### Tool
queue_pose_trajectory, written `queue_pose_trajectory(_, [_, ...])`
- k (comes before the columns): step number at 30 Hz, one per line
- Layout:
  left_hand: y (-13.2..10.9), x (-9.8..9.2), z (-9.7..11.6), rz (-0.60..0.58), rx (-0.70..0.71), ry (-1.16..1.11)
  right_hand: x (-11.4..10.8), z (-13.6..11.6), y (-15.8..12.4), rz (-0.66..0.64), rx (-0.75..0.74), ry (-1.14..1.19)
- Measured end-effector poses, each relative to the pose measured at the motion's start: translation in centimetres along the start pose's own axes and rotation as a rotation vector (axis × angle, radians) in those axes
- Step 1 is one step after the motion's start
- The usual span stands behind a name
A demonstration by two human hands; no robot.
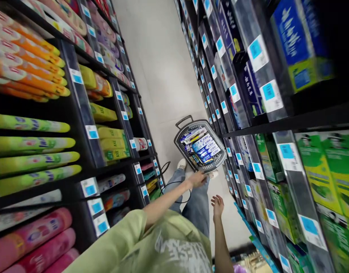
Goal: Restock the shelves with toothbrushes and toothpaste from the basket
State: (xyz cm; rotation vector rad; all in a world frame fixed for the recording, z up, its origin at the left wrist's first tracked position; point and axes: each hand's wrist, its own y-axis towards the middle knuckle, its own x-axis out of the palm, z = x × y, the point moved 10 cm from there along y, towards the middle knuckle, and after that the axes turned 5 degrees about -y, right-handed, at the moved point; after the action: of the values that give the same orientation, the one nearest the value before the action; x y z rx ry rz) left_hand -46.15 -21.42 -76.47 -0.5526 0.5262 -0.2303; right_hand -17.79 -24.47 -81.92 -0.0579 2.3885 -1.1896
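Observation:
A dark grey shopping basket [178, 142] is in front of my feet, tilted in the view, its far handle [184, 121] standing out from the rim. Inside lie several slim blue-and-white boxes [207, 146] that look like toothpaste boxes, with more mixed packets beside them. My left hand [198, 179] is closed at the basket's near edge; the exact part it grips is hidden under the fingers. Off to the right, my right hand [218, 204] hangs beside my leg, fingers apart and holding nothing. It touches neither the basket nor the shelf.
Tall shelves line both sides of a narrow aisle with a pale floor [160, 68]. On the left are yellow-green bottles [35, 142] and pink bottles [40, 240]. Green boxes [319, 163] and blue boxes stand on the right. A thin black cable [190, 195] loops near my left arm.

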Motion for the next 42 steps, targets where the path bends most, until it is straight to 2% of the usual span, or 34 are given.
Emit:
queue_pose_trajectory(5, [5.0,2.8,-11.6,0.129,-0.344,0.046,1.0,6.0,0.8,0.038,0.075,0.056])
queue_pose_trajectory(9, [8.2,4.4,-19.9,0.21,-0.524,0.07,1.3,10.1,0.9,0.088,0.165,0.159])
queue_pose_trajectory(12, [10.2,5.4,-24.3,0.235,-0.558,0.099,1.6,12.9,0.7,0.09,0.269,0.198])
queue_pose_trajectory(15, [12.0,6.0,-27.0,0.215,-0.517,0.133,2.0,15.1,0.3,0.057,0.398,0.19])
queue_pose_trajectory(20, [14.8,7.1,-29.0,0.065,-0.395,0.278,2.1,15.2,-0.1,0.066,0.46,0.211])
queue_pose_trajectory(22, [15.5,7.4,-29.6,0.019,-0.402,0.306,2.2,14.8,-0.1,0.065,0.458,0.202])
queue_pose_trajectory(32, [17.1,7.4,-31.3,-0.059,-0.454,0.274,2.3,13.8,0.4,0.12,0.396,0.159])
queue_pose_trajectory(37, [16.8,6.4,-30.6,-0.03,-0.457,0.255,2.2,13.9,0.1,0.109,0.388,0.148])
queue_pose_trajectory(42, [14.5,5.1,-27.8,0.049,-0.427,0.245,2.4,14.3,0.3,0.112,0.326,0.114])
